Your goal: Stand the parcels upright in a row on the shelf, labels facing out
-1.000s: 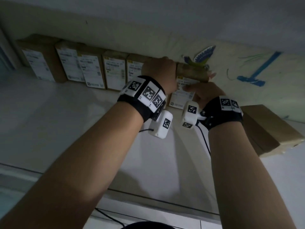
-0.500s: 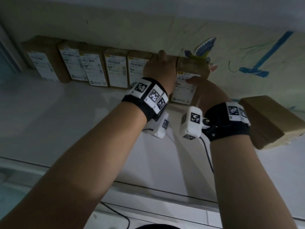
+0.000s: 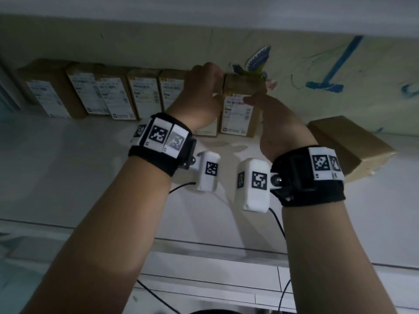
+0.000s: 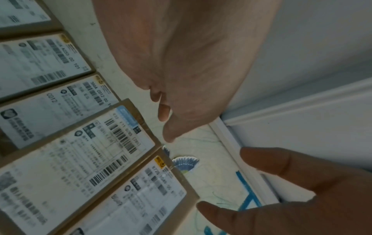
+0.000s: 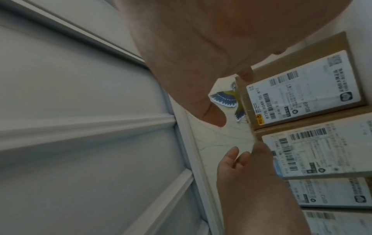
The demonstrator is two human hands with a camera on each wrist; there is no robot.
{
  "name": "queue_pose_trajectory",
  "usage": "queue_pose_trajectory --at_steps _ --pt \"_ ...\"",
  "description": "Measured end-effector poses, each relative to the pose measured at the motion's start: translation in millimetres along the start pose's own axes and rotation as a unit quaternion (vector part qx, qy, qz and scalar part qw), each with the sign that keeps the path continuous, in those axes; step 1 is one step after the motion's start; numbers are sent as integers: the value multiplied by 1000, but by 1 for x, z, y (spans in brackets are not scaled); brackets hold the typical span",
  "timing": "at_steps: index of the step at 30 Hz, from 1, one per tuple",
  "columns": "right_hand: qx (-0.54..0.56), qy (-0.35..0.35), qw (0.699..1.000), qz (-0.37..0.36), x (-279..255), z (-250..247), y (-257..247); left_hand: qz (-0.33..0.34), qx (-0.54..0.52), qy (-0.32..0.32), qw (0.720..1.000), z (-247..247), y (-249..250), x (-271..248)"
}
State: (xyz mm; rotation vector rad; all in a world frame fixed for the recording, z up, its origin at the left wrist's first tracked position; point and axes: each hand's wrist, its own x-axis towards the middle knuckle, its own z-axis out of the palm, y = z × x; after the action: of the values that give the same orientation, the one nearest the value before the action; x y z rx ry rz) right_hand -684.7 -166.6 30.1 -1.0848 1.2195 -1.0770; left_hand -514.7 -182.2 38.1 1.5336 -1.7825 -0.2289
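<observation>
Parcels (image 3: pixel 145 96) stood labels out along shelf (image 3: pixel 68 168); lying box (image 3: pixel 349 146) at 3 o'clock. Left hand (image 3: pixel 199 96) and right hand (image 3: pixel 278 123) at end parcel (image 3: pixel 238 109), fingers relaxed, apart. Bird sticker (image 3: pixel 254 64) behind.

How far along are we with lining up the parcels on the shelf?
Done: several parcels stand upright against the wall, labels facing out. In hand: the rightmost upright parcel is being squared into the row, the left hand over its neighbour's top, the right hand at its right side. Left: one brown parcel lies flat at the right, no label showing.
</observation>
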Motion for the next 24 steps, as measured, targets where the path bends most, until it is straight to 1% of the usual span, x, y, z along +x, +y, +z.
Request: queue_pose_trajectory --at_steps 1,2,4,6,7,12,15,17,21,24 --pt "-4 -2 1000 -3 -7 -4 -2 -8 -69 -1 998 4 6 -4" --pt "-28 1 1000 -13 -9 -7 -1 -25 -147 -9 989 7 12 -9" --pt "-29 0 999 -29 -18 -17 -2 -54 -281 -33 958 16 27 -19" --pt "-49 1 998 -49 -22 -26 1 -81 -360 -53 928 24 40 -25" --pt "-46 1 998 -52 -26 -29 1 -96 -379 -60 919 26 44 -27" --pt "-23 47 996 -66 -33 -50 -2 -147 -422 -100 889 44 59 -38" --pt "-51 67 992 -94 -37 -62 -4 -173 -445 -115 871 59 67 -43" --pt "-59 76 990 -106 -37 -70 -3 -187 -437 -118 872 69 73 -46" --pt "-58 78 987 -129 -38 -90 -4 -191 -421 -172 870 82 91 -51" --pt "-48 93 982 -158 -39 -102 -8 -208 -410 -190 867 94 102 -50"
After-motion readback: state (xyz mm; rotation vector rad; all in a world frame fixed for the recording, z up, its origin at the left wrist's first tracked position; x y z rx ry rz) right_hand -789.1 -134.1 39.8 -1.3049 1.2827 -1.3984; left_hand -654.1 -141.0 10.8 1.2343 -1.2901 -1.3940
